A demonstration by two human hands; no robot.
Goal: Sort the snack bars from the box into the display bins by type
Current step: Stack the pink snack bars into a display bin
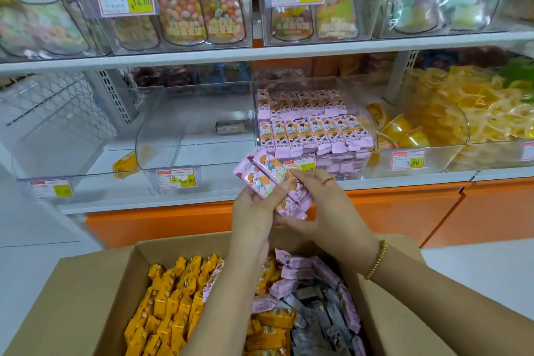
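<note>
Pink bars (267,175) | L grip (251,206) + R grip (320,211) both clasp bunch | above box (86,283)

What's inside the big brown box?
Orange snack bars on the left, pink bars and grey bars on the right. The arms cover the middle, and deeper layers are hidden.

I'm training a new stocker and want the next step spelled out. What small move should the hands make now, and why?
Probably lift the pink bars forward and up, over the front of the bin right behind them. The left hand and right hand both grip the bundle, and that bin holds rows of bars in the same pink wrapper.
</note>
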